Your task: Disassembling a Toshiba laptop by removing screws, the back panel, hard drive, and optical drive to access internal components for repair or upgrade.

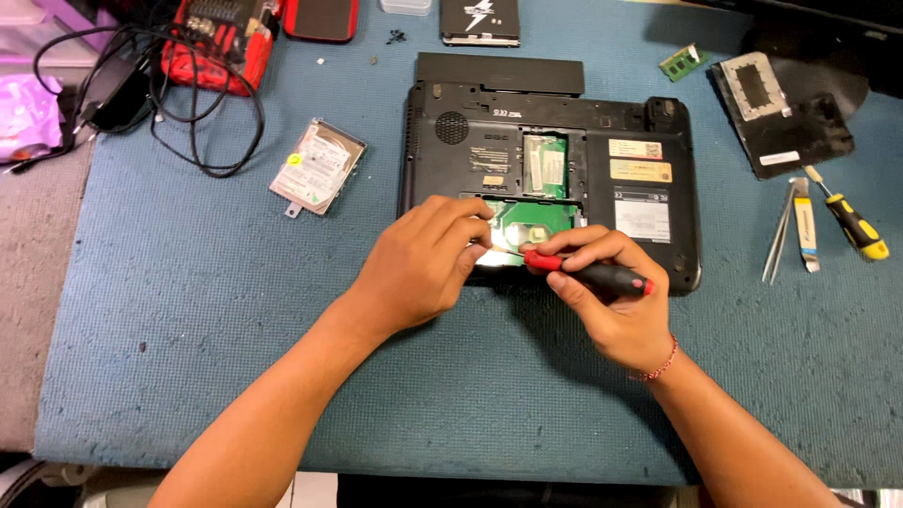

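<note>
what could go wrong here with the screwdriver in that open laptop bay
The red-and-black screwdriver in the right hand points into the open bay over the green circuit board; a slip might scratch it. The left hand hides the tip, so aim is harder to judge. The small screws lying loose on the blue mat might get lost.

Matt black plastic laptop (640, 202), rough mat (216, 320)

Bare forearms, red bead bracelet (661, 362) on right wrist
</note>
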